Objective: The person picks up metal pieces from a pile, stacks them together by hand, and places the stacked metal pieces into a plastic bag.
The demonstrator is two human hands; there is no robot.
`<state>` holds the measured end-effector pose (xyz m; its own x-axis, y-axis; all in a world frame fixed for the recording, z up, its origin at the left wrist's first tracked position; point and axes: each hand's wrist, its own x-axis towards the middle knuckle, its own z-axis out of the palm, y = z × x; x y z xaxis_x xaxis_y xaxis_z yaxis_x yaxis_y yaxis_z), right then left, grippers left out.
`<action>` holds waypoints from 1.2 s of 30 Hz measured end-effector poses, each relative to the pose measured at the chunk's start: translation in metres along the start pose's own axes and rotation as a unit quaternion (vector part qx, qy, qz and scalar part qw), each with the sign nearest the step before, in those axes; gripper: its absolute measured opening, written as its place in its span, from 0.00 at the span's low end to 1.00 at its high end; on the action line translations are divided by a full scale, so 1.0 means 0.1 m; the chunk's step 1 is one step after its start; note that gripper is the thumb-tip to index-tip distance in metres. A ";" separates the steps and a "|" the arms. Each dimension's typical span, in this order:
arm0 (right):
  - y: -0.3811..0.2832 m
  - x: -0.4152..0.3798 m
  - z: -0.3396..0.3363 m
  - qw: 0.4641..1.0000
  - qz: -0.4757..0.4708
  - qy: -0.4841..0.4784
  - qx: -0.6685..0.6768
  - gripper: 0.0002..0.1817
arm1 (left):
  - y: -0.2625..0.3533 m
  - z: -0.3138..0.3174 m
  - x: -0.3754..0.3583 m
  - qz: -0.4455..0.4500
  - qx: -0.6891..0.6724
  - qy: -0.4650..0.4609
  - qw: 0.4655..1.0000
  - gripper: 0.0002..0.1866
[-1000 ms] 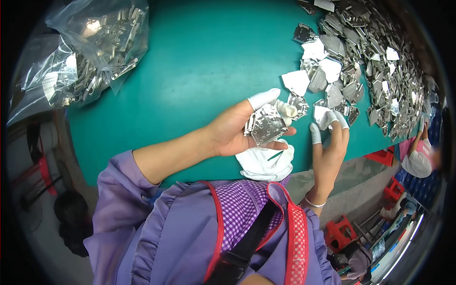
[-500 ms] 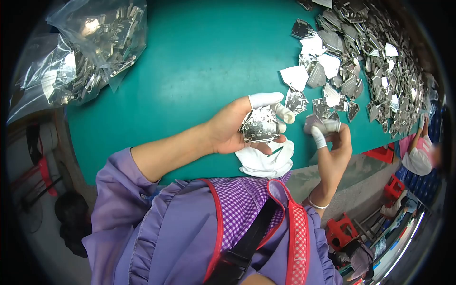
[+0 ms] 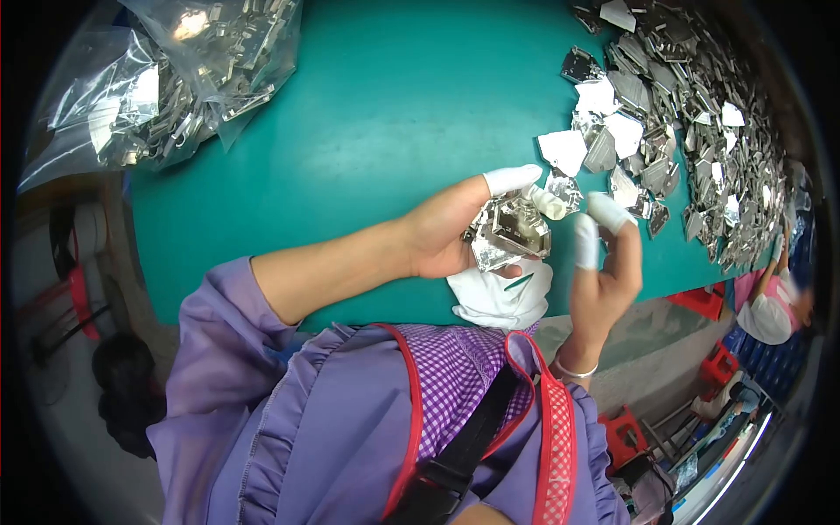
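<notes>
My left hand [image 3: 446, 232], with white finger covers on some fingertips, holds shiny metal plates [image 3: 518, 229] with small raised details; one lies tilted over another. My right hand [image 3: 608, 254] is raised just to the right, thumb and index finger apart in white covers, with nothing visible between them. Beneath my left hand, a crumpled white cloth or glove [image 3: 494, 302] rests at the near edge of the green table [image 3: 420, 96]. Beyond my fingers, loose metal plates [image 3: 562, 150] lie scattered, some bright side up.
A large heap of similar metal pieces [image 3: 744, 166] covers the right side of the table. Clear plastic bags [image 3: 131, 101] full of metal parts sit at the far left. At the right, another person [image 3: 770, 306] and red stools [image 3: 626, 437] are beyond the table.
The plate that was in my right hand has left its fingers, and another plate now shows on top in my left hand. The whole view has shifted slightly.
</notes>
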<state>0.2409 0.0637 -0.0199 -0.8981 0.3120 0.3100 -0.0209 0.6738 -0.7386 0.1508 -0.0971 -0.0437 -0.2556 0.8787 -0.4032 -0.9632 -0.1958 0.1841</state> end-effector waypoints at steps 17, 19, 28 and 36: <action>0.37 -0.10 -0.13 0.859 0.244 0.062 0.447 0.11 | 0.02 -0.01 -0.02 -0.018 0.051 -0.001 0.999 0.16; 0.33 -0.08 -0.14 0.818 0.257 0.052 0.511 0.12 | 0.02 -0.02 -0.02 -0.033 0.059 -0.007 0.998 0.18; 0.04 -0.05 -0.13 0.950 -0.023 -0.135 0.281 0.11 | 0.01 0.00 -0.02 -0.037 0.036 -0.030 0.998 0.29; 0.14 0.59 0.05 0.958 -0.178 -0.134 -0.179 0.21 | 0.07 -0.04 0.00 -0.014 0.009 -0.049 0.999 0.27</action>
<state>0.1854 0.0884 -0.0147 -0.9436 -0.1306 0.3043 -0.2377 0.9069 -0.3478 0.1441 -0.0996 -0.0460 -0.2185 0.9224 -0.3186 -0.9679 -0.1633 0.1909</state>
